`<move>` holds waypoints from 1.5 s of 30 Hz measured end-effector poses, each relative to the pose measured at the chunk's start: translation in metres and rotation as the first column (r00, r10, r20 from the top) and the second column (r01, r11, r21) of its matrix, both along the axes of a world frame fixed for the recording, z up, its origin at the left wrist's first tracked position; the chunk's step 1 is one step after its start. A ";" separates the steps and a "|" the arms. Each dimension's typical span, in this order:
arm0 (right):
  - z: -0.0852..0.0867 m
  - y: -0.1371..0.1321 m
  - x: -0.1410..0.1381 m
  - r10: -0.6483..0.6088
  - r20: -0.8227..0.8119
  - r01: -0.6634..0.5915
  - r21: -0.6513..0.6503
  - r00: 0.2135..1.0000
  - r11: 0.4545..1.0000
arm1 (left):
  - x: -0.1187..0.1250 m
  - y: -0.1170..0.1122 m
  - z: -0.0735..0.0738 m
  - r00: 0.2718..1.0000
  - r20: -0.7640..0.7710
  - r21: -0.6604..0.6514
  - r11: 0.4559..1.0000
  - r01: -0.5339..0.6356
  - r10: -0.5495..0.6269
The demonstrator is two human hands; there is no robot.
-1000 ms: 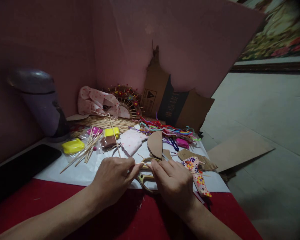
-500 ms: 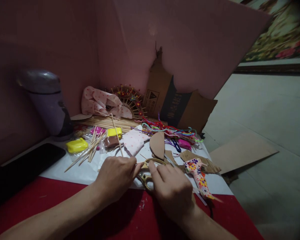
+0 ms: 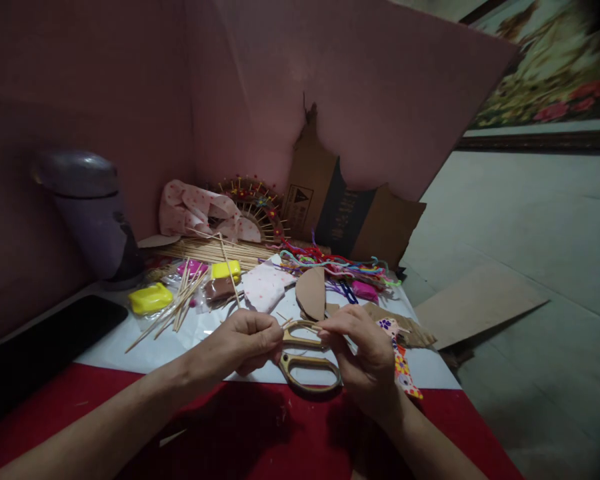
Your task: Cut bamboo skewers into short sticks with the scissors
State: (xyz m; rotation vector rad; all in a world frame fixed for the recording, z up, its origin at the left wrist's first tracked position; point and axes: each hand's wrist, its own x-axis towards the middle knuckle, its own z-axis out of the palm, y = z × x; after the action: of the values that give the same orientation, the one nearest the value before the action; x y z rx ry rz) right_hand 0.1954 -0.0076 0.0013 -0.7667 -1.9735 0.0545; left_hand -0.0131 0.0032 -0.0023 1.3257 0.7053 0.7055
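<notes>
My left hand [image 3: 253,340] is closed around a thin bamboo stick [image 3: 230,270], whose long part rises from the fist. A short light stick end shows at its thumb. My right hand [image 3: 363,350] pinches a short, thin, light piece [image 3: 317,328] that looks like a bit of stick. Between and just beyond the hands lie gold-handled scissors [image 3: 313,363], with their handles toward me and neither hand gripping them. A flower-patterned cloth figure [image 3: 401,363] lies beside my right hand, partly hidden by it.
Bamboo sticks [image 3: 187,293], yellow clay packs [image 3: 151,300], a phone [image 3: 70,333] and a bottle [image 3: 90,213] are on the left. Behind are coloured pipe cleaners [image 3: 340,259], a half-round cardboard piece [image 3: 311,293], spotted cloth [image 3: 267,285] and upright cardboard [image 3: 353,217].
My right hand has moved right and up, away from my left hand, with a thin piece between its fingertips. The scissor handles are now uncovered. The view has shifted slightly.
</notes>
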 end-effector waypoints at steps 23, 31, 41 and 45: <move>-0.019 0.002 -0.004 -0.160 0.109 0.133 0.222 0.981 0.966 | 0.000 0.003 0.004 0.984 0.113 -0.209 0.972 -0.111 0.137; -0.015 0.001 -0.005 -0.116 0.104 0.091 0.222 0.988 0.971 | -0.001 0.003 0.000 0.976 0.198 -0.231 0.972 -0.044 0.091; -0.023 0.000 -0.004 -0.067 0.067 0.058 0.131 0.995 0.990 | -0.001 0.002 0.004 0.975 0.189 -0.260 0.963 -0.063 0.115; -0.020 -0.004 -0.007 0.006 0.089 -0.014 0.087 0.996 0.996 | -0.001 0.003 0.001 0.963 0.239 -0.253 0.965 -0.060 0.122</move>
State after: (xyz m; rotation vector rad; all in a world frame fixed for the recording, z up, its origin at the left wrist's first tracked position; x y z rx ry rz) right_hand 0.1880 -0.0111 -0.0190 -0.7132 -2.0499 -0.0607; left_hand -0.0139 0.0061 -0.0009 0.9618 0.6273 0.8183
